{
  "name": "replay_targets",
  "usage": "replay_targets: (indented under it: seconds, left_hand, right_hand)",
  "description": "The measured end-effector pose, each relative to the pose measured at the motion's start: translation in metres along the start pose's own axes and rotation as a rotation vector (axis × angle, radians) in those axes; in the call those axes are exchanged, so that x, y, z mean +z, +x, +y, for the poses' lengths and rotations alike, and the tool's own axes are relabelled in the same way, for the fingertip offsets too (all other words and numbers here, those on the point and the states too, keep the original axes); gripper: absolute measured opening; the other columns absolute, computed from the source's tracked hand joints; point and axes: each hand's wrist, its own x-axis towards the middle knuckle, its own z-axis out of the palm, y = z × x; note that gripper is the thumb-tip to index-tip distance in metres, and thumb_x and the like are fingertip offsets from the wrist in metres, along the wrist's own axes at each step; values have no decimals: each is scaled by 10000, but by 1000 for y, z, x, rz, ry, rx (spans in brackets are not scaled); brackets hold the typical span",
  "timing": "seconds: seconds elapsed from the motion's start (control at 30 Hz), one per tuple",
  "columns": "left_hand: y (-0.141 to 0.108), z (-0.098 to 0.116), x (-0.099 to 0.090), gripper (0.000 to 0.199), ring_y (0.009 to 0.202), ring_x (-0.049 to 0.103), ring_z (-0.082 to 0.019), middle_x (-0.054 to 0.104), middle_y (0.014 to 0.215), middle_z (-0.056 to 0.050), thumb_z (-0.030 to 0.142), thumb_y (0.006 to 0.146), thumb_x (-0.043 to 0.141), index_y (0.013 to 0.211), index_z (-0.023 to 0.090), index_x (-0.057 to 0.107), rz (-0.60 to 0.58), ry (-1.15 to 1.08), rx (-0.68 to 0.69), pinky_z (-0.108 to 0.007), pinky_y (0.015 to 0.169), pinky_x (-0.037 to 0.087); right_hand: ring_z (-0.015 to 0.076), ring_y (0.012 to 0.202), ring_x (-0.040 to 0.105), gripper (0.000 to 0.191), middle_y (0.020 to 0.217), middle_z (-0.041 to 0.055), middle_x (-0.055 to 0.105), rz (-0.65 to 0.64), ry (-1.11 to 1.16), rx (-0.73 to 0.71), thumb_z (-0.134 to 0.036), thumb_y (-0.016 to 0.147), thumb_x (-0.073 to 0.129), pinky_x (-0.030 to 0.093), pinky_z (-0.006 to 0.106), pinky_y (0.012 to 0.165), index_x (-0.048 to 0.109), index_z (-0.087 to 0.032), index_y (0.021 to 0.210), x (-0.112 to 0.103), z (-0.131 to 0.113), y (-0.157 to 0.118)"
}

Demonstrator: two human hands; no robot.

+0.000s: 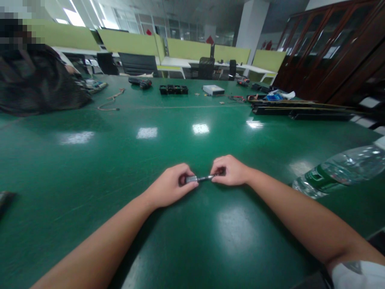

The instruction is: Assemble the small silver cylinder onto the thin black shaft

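Two hands closed on one small metal piece (201,178), low over the green table (90,172). Left hand (171,185) pinched round its thicker silver end; right hand (230,170) nipped on the thin dark shaft at the other end. Probably light, rigid and smooth, so likely slippery between bare fingertips; best gripped at the thick end, with the shaft too slim for a firm hold. No marking readable on it. Right of the piece, a clear plastic bottle (339,168) on its side, green label too blurred to read. Beyond the piece, far across the table, a black row of small blocks (173,89), a grey flat box (213,89), long dark bars (300,109). Far left, another person's dark sleeve (39,84).
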Motion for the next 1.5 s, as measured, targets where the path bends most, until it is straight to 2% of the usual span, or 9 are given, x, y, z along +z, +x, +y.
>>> replay_targets:
  seconds: [0.17, 0.37, 0.53, 0.7, 0.9, 1.2, 1.5]
  left_hand:
    - [0, -3, 0, 250, 666, 569, -158, 610, 752, -12, 424, 861, 637, 882, 175, 639, -1, 13, -5, -258, 612, 429]
    - [0, -5, 1, 244, 671, 568, -149, 613, 767, -3, 397, 795, 703, 890, 179, 647, 13, -14, 19, -246, 614, 435]
    - [0, -4, 0, 270, 667, 565, -150, 610, 751, 1, 417, 778, 725, 887, 181, 650, 16, -14, 6, -248, 609, 435]
    - [0, -3, 0, 274, 670, 575, -148, 616, 749, -8, 448, 876, 623, 910, 178, 659, 2, -46, -2, -250, 621, 446]
    - [-1, -4, 1, 249, 671, 577, -150, 622, 761, -3, 405, 823, 688, 920, 178, 652, -12, -30, 6, -250, 621, 438]
    - [0, -4, 2, 235, 671, 563, -152, 607, 758, -2, 402, 834, 669, 881, 174, 638, 5, -3, 7, -252, 615, 417]
    - [0, -4, 2, 261, 672, 553, -156, 592, 753, 0, 431, 851, 655, 879, 173, 628, -6, 8, -13, -258, 621, 406]
  right_hand:
    - [149, 733, 611, 118, 775, 38, 678, 33, -64, -57, -261, 793, 731, 475, 271, 709, 734, -164, 860, 9, -7, 4]
    - [182, 847, 623, 205, 895, 58, 705, 28, -89, -145, -155, 780, 700, 491, 317, 810, 713, -178, 984, 18, -23, 7]
    - [184, 865, 623, 187, 920, 66, 709, 22, -98, -128, -141, 814, 665, 497, 316, 814, 710, -172, 994, 18, -24, 7]
    - [184, 852, 619, 186, 899, 67, 704, 22, -106, -149, -149, 821, 660, 495, 317, 815, 708, -161, 1000, 19, -22, 6]
    - [187, 871, 621, 196, 920, 66, 708, 26, -113, -153, -154, 825, 658, 492, 324, 825, 705, -173, 1015, 20, -22, 6]
    - [187, 866, 624, 159, 916, 67, 714, 37, -127, -154, -214, 849, 669, 481, 317, 818, 712, -164, 993, 23, -21, 7]
    - [177, 830, 620, 140, 875, 61, 706, 46, -117, -147, -193, 838, 673, 478, 300, 788, 717, -158, 966, 22, -21, 8]
